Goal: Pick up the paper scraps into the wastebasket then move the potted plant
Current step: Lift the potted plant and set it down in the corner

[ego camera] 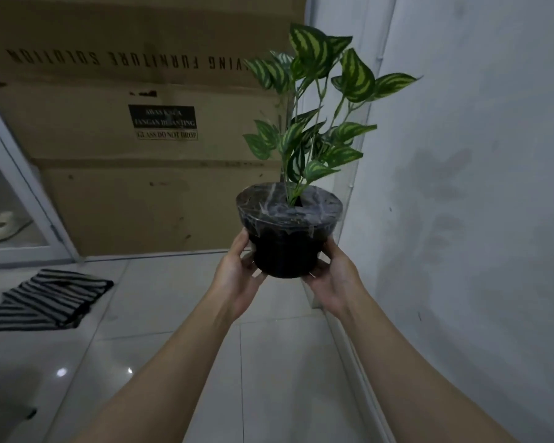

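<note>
Both hands, left hand [237, 276] and right hand [335, 279], are clasping the potted plant [285, 247] upright; carrying it above the floor [179, 298].

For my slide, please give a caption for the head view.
Both hands, left and right, hold a potted plant above the tiled floor.

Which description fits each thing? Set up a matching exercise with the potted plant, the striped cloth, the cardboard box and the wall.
Things:
1. potted plant
2. striped cloth
3. cardboard box
4. wall

Descriptions:
A. lying on the tiled floor at the left
B. held up between the left hand and the right hand
C. grey-white, on the right
D. brown, behind the plant, its printed lettering upside down

Pairs: 1-B, 2-A, 3-D, 4-C
</note>
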### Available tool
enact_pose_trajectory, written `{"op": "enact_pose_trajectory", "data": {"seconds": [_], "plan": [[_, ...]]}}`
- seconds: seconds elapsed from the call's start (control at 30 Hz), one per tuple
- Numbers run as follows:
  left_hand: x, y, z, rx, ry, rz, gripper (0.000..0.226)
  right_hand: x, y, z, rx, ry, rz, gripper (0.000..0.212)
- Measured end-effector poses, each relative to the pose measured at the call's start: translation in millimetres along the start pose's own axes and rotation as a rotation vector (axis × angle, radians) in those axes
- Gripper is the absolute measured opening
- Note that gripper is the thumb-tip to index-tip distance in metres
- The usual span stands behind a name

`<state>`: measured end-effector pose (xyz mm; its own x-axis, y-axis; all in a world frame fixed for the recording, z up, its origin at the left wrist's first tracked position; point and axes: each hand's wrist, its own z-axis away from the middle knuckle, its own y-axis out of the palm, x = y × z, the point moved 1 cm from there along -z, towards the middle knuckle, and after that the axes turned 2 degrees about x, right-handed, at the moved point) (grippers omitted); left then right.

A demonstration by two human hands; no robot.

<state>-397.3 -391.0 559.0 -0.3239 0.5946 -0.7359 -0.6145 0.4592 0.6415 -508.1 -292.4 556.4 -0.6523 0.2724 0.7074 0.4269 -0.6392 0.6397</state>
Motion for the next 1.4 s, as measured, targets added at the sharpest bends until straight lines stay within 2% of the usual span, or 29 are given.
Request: {"op": "enact_pose_trajectory", "data": {"seconds": [0.13, 0.33, 0.43, 0.6, 0.8, 1.13, 1.27, 1.4], "plan": [[-1.8, -10.3, -68.7, -0.043, -0.040, 0.019, 0.023, 0.6, -0.4, -75.2, 0.000, 0.055, -0.001, 0.039], [-1.8, -34.9, -170.3, -0.130, -0.039, 0.055, 0.026, -5.7, 2.2, -187.5, 0.020, 0.135, 0.081, 0.039], [-1.6, -55.6, -222.3, -0.168, -0.047, 0.081, 0.021, -21.6, 5.0, -246.8, 0.008, 0.149, 0.072, 0.037], [-0.9, -101.3, -306.0, -0.201, -0.063, 0.082, 0.028, -54.9, 8.3, -331.2, -0.003, 0.160, 0.061, 0.037], [18.3, -163.3, -417.2, -0.170, -0.084, 0.080, 0.019, -109.2, -4.2, -444.2, -0.050, 0.130, -0.017, 0.042], [174.1, -281.7, -585.6, -0.154, -0.104, 0.062, 0.025, -235.5, -142.6, -613.4, -0.044, 0.058, -0.078, 0.023], [233.0, -320.6, -625.1, -0.157, -0.125, 0.080, 0.022, -274.7, -193.2, -657.0, -0.066, 0.064, -0.047, 0.034], [247.1, -322.6, -650.1, -0.148, -0.118, 0.059, 0.024, -271.6, -205.7, -682.6, -0.070, 0.050, -0.015, 0.035]]}}
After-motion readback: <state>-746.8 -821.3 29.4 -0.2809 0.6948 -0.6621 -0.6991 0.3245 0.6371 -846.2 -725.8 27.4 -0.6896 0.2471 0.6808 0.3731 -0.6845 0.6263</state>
